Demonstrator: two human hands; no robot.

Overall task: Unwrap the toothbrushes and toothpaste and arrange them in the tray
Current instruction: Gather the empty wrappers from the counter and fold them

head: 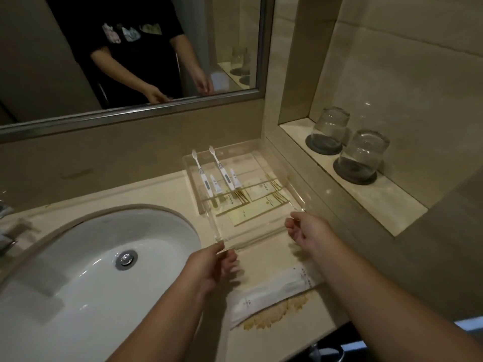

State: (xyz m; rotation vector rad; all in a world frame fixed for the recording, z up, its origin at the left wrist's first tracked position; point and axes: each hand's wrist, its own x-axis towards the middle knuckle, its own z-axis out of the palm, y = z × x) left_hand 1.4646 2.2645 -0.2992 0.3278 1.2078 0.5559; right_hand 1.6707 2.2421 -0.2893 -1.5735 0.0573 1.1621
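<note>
A clear acrylic tray [264,235] sits on the counter to the right of the sink. In its far left part lie two white toothbrushes [201,173] [222,169], each with a small white toothpaste tube [214,182] [236,177] beside it. Several flat cream packets [261,205] lie in the tray's middle. My left hand [213,267] pinches the tray's near left corner. My right hand [307,229] holds the near right corner. White wrappers [271,291] lie on the counter between my forearms.
A white oval sink [99,259] with a chrome drain fills the left. A faucet shows at the far left edge. Two upturned glasses [330,130] [362,155] stand on dark coasters in a wall niche at the right. A mirror hangs behind the counter.
</note>
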